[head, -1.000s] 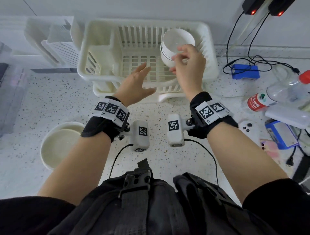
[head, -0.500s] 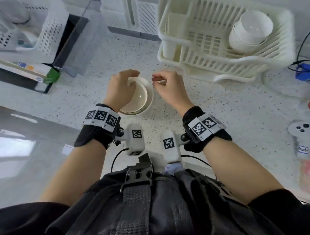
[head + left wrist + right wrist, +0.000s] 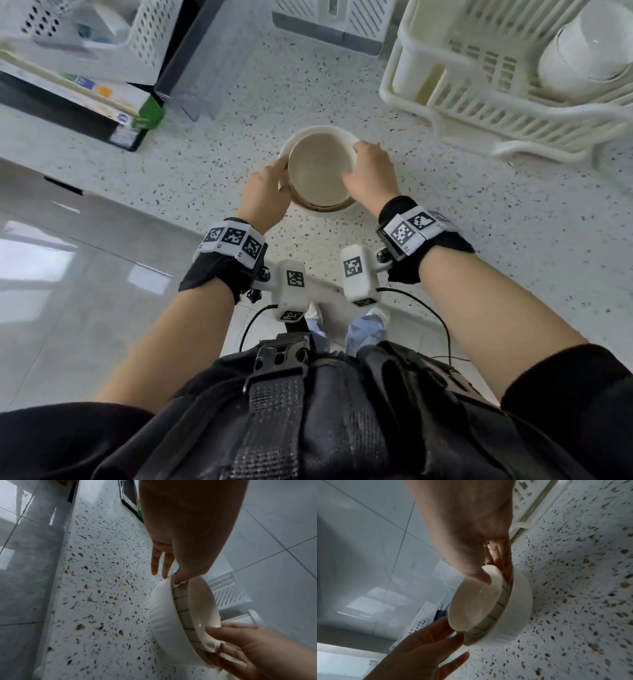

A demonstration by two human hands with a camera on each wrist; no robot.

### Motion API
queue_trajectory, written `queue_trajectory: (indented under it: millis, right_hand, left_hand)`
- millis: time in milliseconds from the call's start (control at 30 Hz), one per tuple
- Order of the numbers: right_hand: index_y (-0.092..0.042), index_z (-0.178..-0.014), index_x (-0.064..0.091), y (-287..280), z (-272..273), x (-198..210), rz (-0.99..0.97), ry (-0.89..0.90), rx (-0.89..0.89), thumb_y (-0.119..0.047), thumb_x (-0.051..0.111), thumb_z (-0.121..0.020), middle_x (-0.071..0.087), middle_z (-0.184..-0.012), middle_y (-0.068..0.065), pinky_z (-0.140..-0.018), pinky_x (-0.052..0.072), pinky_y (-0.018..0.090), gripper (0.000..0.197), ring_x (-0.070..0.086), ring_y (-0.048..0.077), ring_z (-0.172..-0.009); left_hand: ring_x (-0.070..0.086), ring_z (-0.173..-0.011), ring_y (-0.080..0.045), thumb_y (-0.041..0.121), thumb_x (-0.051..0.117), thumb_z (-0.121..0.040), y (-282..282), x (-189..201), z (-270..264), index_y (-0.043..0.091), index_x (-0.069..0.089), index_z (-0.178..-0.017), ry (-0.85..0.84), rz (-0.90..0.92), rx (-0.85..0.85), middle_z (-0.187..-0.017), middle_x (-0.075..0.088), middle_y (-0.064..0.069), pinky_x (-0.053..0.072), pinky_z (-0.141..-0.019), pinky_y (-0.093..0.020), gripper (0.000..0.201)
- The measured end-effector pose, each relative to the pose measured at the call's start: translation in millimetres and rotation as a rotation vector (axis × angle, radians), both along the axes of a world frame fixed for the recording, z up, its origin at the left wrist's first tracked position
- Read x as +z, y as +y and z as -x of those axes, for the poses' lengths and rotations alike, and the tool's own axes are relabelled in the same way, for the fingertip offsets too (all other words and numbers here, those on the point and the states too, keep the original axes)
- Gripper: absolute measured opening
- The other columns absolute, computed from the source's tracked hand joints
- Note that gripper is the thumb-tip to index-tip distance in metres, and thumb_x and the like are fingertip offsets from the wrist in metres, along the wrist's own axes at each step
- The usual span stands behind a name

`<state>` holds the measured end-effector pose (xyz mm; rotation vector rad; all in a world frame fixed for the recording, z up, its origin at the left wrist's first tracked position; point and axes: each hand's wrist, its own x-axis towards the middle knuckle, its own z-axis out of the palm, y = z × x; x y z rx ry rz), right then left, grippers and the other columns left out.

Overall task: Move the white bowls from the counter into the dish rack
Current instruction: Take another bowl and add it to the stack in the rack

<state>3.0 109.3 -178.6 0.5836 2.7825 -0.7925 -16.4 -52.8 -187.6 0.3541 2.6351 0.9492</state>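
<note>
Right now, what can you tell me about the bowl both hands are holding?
The top bowl is cream-white and glossy inside, like ceramic, with thin dark stripes down its outer wall. It looks empty and sits upright, nested in a wider white bowl on the speckled counter. The left hand and right hand grip opposite sides of its rim.

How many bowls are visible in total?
4: an inner bowl nested in an outer bowl on the counter; two stacked bowls in the dish rack; others may be hidden.

Striped inner bowl (image 3: 320, 168) nested upright in white ribbed bowl (image 3: 164, 615) on speckled counter (image 3: 445, 240)
</note>
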Motion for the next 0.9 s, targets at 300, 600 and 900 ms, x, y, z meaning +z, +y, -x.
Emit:
queue_trajectory:
  millis: [300,600,900]
  right_hand:
    - [0.005,-0.122,0.039,-8.5,8.1,1.9,-0.056,-0.020,-0.008,0.000,0.059,-0.088,0.055,-0.124,0.026,-0.090,0.049,0.037,0.039,0.057,0.038,-0.114]
    - [0.005,-0.108,0.059,-4.6,18.0,25.1,-0.142,0.075,0.058,0.006,0.054,-0.086,0.062,-0.115,0.024,-0.083,0.052,0.036,0.023,0.062,0.037,-0.106]
    - [0.016,-0.074,0.059,19.2,5.4,30.8,0.195,0.136,-0.201,0.009,0.057,-0.068,0.068,-0.079,0.029,-0.050,0.059,0.045,0.010,0.067,0.041,-0.071]
  left_hand:
    - [0.045,-0.064,-0.024,-0.002,0.042,-0.085,-2.5,-14.0,2.5,0.012,0.045,-0.131,0.031,-0.033,-0.019,-0.093,0.063,-0.014,0.037,-0.062,-0.028,0.048]
    - [0.047,-0.067,-0.026,0.008,0.039,-0.093,3.4,-16.2,2.2,0.012,0.046,-0.130,0.085,-0.035,0.010,-0.083,0.059,-0.012,0.038,-0.061,-0.032,0.039]
    - [0.058,-0.098,-0.030,0.002,0.049,-0.084,9.5,4.6,-1.8,0.022,0.033,-0.141,-0.019,-0.052,-0.013,-0.113,0.061,-0.015,0.048,-0.080,-0.037,0.062]
